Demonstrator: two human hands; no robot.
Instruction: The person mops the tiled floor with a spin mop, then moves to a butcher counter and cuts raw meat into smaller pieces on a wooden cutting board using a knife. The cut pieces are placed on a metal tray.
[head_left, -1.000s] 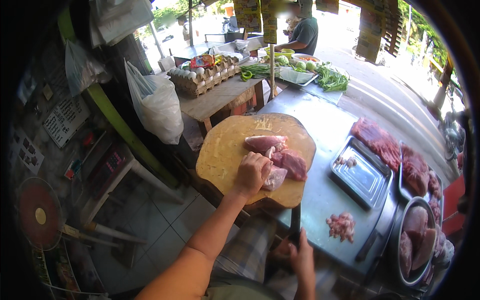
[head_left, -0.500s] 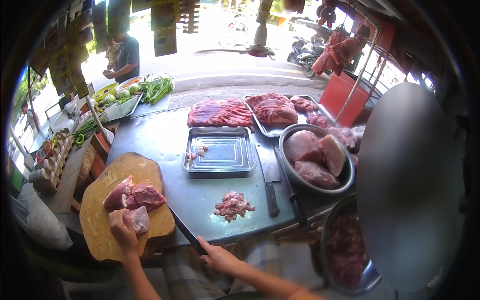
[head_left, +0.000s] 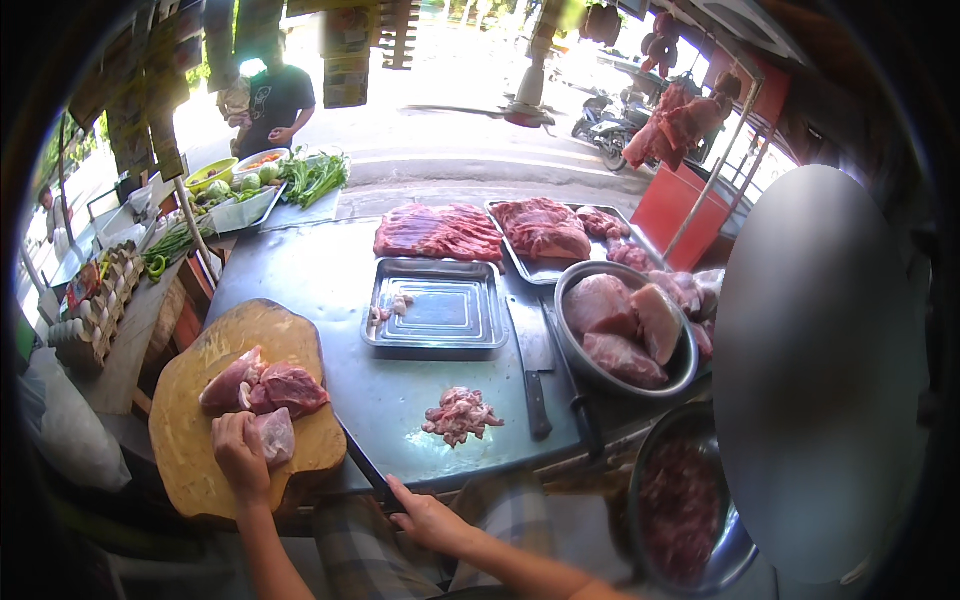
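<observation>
My left hand (head_left: 241, 455) has its fingers curled onto a pale piece of meat (head_left: 275, 437) near the front of the round wooden chopping board (head_left: 190, 470). Just behind it two darker red meat chunks (head_left: 288, 388) lie together on the wood. My right hand (head_left: 432, 520) is closed around the black handle of a knife (head_left: 361, 456). The blade slants up and left past the board's right edge, apart from the meat. A small heap of meat trimmings (head_left: 462, 415) sits on the metal tabletop (head_left: 370, 410), to the right of the board.
Beyond the trimmings lies a shallow metal tray (head_left: 437, 345) with a few scraps. A cleaver (head_left: 535, 370) and a dark rod-like tool (head_left: 580, 400) rest beside a bowl of meat (head_left: 680, 385). Ribs (head_left: 437, 232) lie at the back. Someone (head_left: 280, 110) stands beyond the vegetables (head_left: 318, 178).
The view has shifted slightly. The person beyond the vegetables has turned and appears further right. My hands keep nearly the same places, still on the meat and the knife.
</observation>
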